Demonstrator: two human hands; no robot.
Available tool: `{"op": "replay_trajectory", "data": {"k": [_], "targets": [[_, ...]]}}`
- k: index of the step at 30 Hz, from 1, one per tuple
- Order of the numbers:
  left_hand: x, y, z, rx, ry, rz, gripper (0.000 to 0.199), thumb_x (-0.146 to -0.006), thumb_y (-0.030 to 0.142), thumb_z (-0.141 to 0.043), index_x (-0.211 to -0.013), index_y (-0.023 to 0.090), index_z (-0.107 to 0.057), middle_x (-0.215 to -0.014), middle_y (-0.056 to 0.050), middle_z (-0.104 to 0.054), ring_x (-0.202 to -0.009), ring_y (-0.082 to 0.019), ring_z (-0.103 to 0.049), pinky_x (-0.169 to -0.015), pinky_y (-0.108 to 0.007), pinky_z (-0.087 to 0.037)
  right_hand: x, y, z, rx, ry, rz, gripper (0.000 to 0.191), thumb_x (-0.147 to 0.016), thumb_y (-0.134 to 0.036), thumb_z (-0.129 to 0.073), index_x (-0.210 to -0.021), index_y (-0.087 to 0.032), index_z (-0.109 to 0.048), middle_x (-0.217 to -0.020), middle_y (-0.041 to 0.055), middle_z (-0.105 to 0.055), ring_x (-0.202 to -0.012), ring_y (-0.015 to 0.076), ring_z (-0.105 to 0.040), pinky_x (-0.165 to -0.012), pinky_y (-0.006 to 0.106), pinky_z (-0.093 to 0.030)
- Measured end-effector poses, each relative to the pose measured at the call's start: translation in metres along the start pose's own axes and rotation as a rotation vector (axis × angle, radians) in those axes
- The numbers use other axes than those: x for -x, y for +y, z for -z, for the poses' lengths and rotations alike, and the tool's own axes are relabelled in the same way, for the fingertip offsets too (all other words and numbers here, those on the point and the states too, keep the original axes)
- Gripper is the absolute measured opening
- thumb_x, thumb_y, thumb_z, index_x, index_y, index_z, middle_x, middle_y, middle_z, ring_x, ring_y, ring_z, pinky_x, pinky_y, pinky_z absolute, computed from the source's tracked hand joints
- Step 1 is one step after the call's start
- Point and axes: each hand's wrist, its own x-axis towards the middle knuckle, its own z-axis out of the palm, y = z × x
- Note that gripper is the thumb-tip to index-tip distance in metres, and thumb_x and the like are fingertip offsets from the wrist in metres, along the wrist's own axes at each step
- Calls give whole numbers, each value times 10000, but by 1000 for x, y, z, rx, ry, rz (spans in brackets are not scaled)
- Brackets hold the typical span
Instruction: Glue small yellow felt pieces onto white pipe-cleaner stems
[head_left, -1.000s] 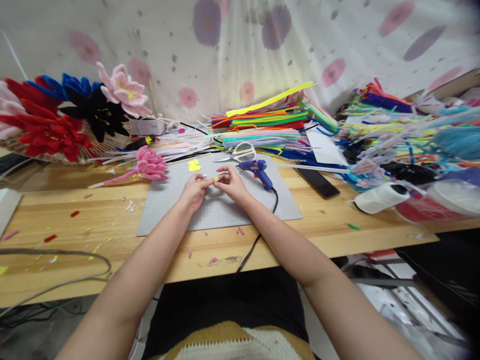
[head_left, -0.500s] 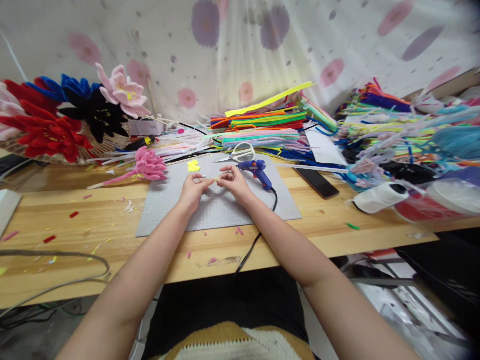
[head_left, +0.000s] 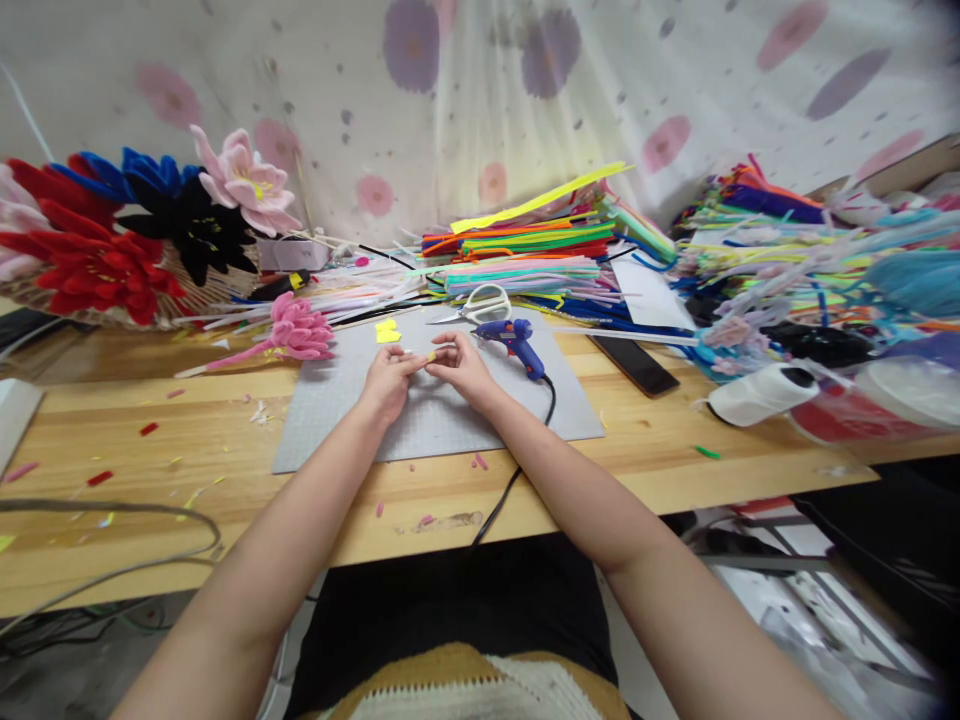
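Note:
My left hand (head_left: 388,383) and my right hand (head_left: 463,370) meet fingertip to fingertip above a grey cutting mat (head_left: 330,430). Between the closed fingertips is a tiny yellow piece (head_left: 430,356), too small to make out in detail. Just beyond my left hand lie bright yellow paper pieces (head_left: 387,331). A blue glue gun (head_left: 514,345) rests on the mat to the right of my right hand, its black cord running toward the table's front edge. Behind it are white-handled scissors (head_left: 484,304).
A pink fuzzy flower (head_left: 296,330) lies left of the mat. Bundles of coloured pipe cleaners (head_left: 525,245) are piled at the back. To the right are a phone (head_left: 636,362) and a white spool (head_left: 761,393). Finished flowers (head_left: 112,265) stand at the far left.
My right fingers have shifted slightly left and down against the left fingertips. The yellow piece shows a little more clearly. Everything on the table stays put.

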Motion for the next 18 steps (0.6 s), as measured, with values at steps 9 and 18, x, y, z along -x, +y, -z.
{"op": "replay_trajectory", "data": {"k": [9,18], "targets": [[1,-6,2,-165,13,-97,416,-477,119,-737,-777,181,-456,-585,62,-578,-561,-89,-565,-639,-226,-407,2,-1,2,59,78,-48,419,-542,-226,-664,-880,-202,-418,-604,-90,-561,-568,84,-549,-608,245,-425],[-1,-8,3,-123,-11,-128,374,-493,146,-721,-748,189,-451,-536,75,-549,-533,-81,-543,-597,-209,-388,1,0,0,12,56,-79,456,-520,-226,-688,-880,-203,-408,-606,-89,-565,-570,86,-554,-581,232,-417]]}}
